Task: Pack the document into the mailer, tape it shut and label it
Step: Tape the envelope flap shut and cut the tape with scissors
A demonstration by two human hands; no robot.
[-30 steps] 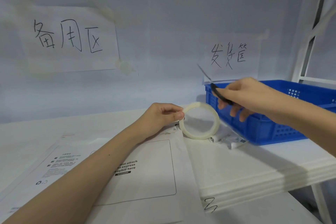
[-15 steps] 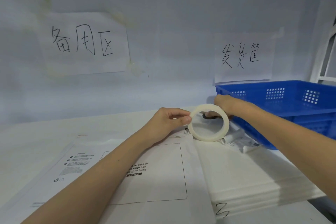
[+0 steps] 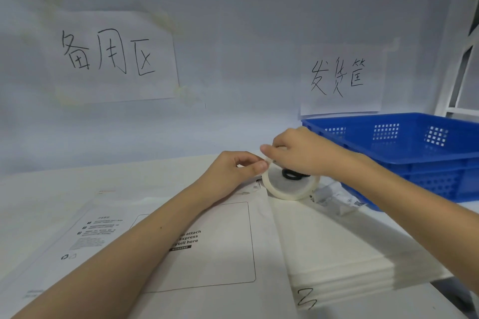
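Observation:
A white mailer with a printed waybill box lies flat on the table under my left forearm. At its far right corner a pale tape roll stands tilted on its edge. My left hand pinches the roll's upper left rim. My right hand reaches over the top of the roll and pinches at the tape there, close to my left fingertips. Black scissors lie behind the roll, their handle showing through its ring. The document is not visible.
A blue plastic basket stands at the right against the wall. A stack of white mailers lies right of the flat one, with small printed labels near the basket. Two handwritten paper signs hang on the wall.
My right hand held the scissors in the air, set them down behind the roll, and now comes onto the roll's top. My left hand has kept its hold on the roll.

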